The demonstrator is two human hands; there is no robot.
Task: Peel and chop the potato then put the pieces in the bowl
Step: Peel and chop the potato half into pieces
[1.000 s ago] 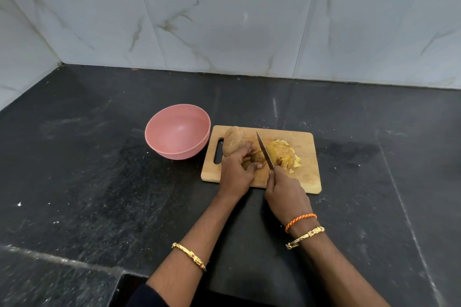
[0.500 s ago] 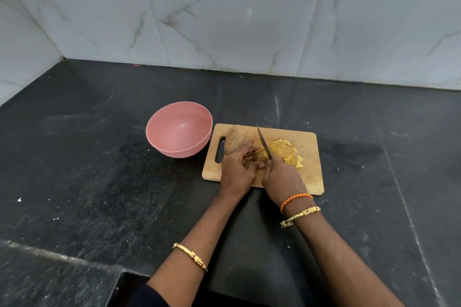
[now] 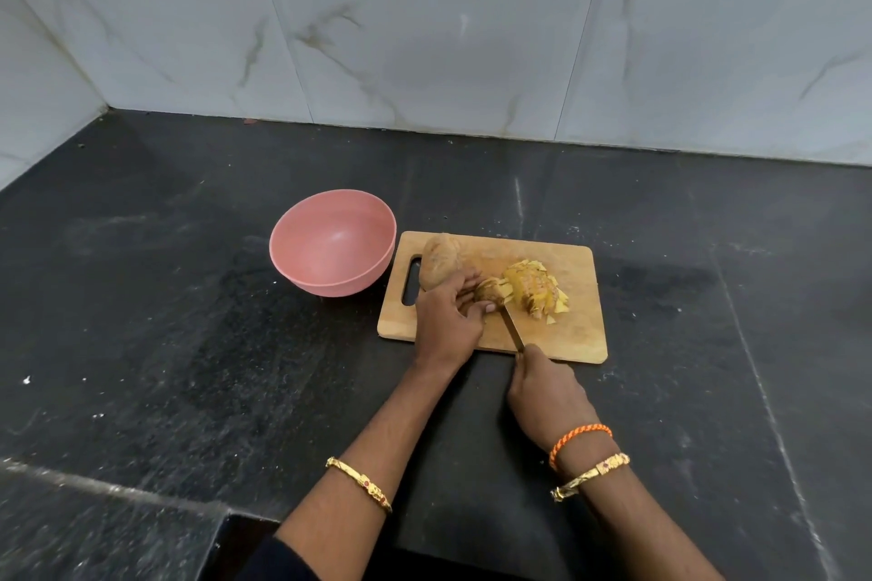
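Note:
A wooden cutting board (image 3: 578, 335) lies on the black counter. On its left end sits a whole brown potato (image 3: 440, 267). My left hand (image 3: 448, 321) holds a small potato piece (image 3: 490, 290) down on the board with curled fingers. My right hand (image 3: 547, 392) grips the handle of a knife (image 3: 512, 329) at the board's near edge, its blade lying low with the tip by the held piece. A heap of yellow cut potato slices (image 3: 535, 290) lies just right of the blade. An empty pink bowl (image 3: 332, 243) stands left of the board.
The black stone counter (image 3: 165, 297) runs back to a white marble-tiled wall (image 3: 424, 38) and a side wall on the left. A step in the counter's front edge shows at the lower left.
My right hand has drawn the knife back toward me, from upright over the potato piece to low at the board's near edge. The left hand stays on the piece.

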